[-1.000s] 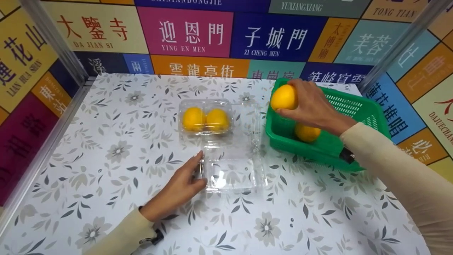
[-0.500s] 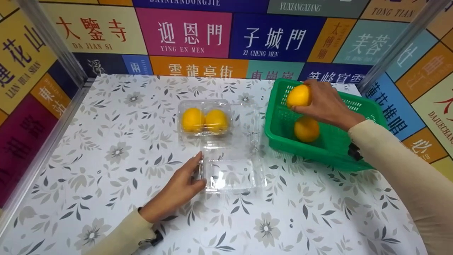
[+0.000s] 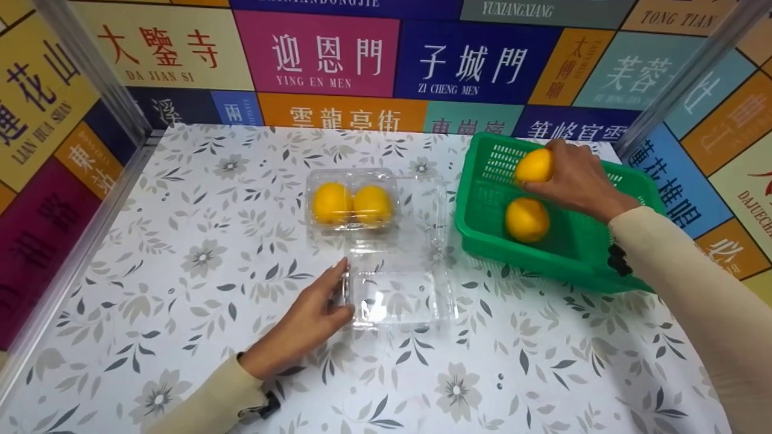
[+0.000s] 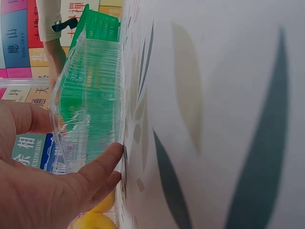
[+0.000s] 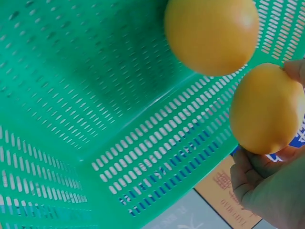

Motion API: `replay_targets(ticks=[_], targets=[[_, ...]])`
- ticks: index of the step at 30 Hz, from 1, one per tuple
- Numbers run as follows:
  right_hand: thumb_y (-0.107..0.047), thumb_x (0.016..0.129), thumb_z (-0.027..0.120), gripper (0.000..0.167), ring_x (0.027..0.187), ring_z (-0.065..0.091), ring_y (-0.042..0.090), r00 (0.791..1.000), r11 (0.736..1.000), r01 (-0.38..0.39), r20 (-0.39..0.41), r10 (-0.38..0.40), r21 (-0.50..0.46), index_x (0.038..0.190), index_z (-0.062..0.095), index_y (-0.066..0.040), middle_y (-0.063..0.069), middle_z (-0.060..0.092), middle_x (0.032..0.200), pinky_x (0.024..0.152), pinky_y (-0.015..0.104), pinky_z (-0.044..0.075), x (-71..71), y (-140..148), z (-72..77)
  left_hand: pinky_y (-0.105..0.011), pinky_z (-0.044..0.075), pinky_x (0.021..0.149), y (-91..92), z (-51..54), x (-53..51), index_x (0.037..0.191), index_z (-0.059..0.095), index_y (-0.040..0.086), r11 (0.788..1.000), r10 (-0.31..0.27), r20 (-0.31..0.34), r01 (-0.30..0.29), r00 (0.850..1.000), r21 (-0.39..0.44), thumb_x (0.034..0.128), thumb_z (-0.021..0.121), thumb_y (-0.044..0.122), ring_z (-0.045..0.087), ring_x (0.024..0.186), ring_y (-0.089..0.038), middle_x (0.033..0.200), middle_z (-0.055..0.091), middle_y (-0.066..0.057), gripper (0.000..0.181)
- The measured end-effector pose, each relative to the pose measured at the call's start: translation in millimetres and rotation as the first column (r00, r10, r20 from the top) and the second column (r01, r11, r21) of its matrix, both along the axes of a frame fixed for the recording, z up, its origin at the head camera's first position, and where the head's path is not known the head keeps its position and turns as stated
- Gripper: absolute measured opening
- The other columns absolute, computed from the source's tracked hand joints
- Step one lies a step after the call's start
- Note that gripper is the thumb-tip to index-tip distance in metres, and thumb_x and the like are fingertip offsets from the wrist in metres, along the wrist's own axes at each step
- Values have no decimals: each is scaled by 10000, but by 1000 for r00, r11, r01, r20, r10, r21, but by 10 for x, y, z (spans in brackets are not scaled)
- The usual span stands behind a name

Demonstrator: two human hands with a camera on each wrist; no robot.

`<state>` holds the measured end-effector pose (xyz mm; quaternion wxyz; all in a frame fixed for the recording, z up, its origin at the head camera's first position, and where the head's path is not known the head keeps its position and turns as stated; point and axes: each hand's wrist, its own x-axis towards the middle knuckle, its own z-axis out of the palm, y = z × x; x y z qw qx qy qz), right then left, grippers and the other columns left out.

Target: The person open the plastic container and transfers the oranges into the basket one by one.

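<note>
Fingers of right hand (image 3: 582,182) clamped on fruit (image 3: 533,167), over basket (image 3: 512,255); left hand's (image 3: 309,316) apart, touching clear box (image 3: 398,295).
Two fruits (image 3: 372,206) boxed; basket fruit (image 3: 527,220) loose; likely mid-task, held one unplaced.

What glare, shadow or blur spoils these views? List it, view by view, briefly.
Head: a white glare spot on the clear container by the left hand; left wrist: the nearest leaf prints on the tabletop are out of focus; right wrist: a soft dark patch inside the green basket.
</note>
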<state>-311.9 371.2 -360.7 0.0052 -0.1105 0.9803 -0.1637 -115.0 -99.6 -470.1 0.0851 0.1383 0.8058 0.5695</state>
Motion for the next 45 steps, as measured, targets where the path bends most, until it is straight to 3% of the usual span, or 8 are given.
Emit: replay_targets(ticks=[8, 14, 25, 32, 36, 41, 45], targets=[[-532, 998, 733, 865, 1059, 481, 504, 997, 999, 37, 59, -39, 40, 1483, 408, 106, 347, 574, 1211, 867, 660, 444, 39, 263, -60, -566, 412, 1204, 7, 18, -11, 1730, 232, -23, 1000, -23, 8, 23, 1000, -11, 984, 658, 42, 456, 1531, -355, 1746, 361, -234, 861], [-577, 1000, 712, 882, 1020, 498, 493, 993, 995, 61, 96, -68, 76, 1463, 402, 107, 336, 565, 1171, 851, 629, 438, 34, 416, -76, -557, 382, 1241, 1, 2, 1, 1732, 223, -15, 1000, -13, 18, 13, 1000, 0, 979, 657, 34, 398, 1577, -335, 1763, 328, -226, 871], [-666, 989, 697, 971, 1023, 521, 496, 967, 987, 66, 236, -100, 145, 1478, 351, 98, 339, 560, 1179, 886, 643, 478, 57, 592, -78, -565, 397, 1227, 4, 10, 20, 1734, 242, 0, 1000, 5, 18, -5, 1000, 1, 985, 665, 39, 443, 1540, -346, 1747, 367, -220, 861], [-642, 1004, 683, 899, 954, 550, 464, 967, 979, 28, 244, -78, 200, 1403, 401, 113, 313, 578, 1098, 837, 616, 506, 38, 623, -93, -569, 411, 1210, -3, 0, 16, 1730, 254, -6, 1000, 5, 11, -5, 1000, 2, 982, 670, 44, 473, 1499, -346, 1737, 380, -232, 858], [-628, 1003, 688, 871, 929, 572, 444, 965, 973, -4, 256, -56, 229, 1379, 427, 113, 294, 596, 1077, 830, 617, 536, 22, 608, -112, -567, 373, 1244, -7, -4, 11, 1731, 243, -5, 1000, -3, 10, 3, 1000, -8, 984, 664, 50, 399, 1574, -341, 1756, 348, -226, 860], [-653, 1024, 645, 847, 921, 587, 436, 945, 965, -32, 322, -55, 259, 1353, 457, 104, 281, 611, 1060, 827, 602, 559, 43, 594, -100, -546, 338, 1272, -1, 9, 14, 1733, 234, 1, 1000, -7, 12, 7, 1000, -16, 986, 663, 51, 338, 1612, -319, 1774, 313, -210, 863], [-685, 1070, 539, 886, 967, 597, 469, 936, 966, -30, 346, -63, 257, 1406, 465, 131, 326, 628, 1129, 873, 639, 564, 46, 584, -69, -547, 352, 1263, -1, 10, 18, 1732, 243, 0, 1000, 3, 8, -3, 1000, -12, 977, 664, 44, 363, 1595, -316, 1770, 321, -213, 865]])
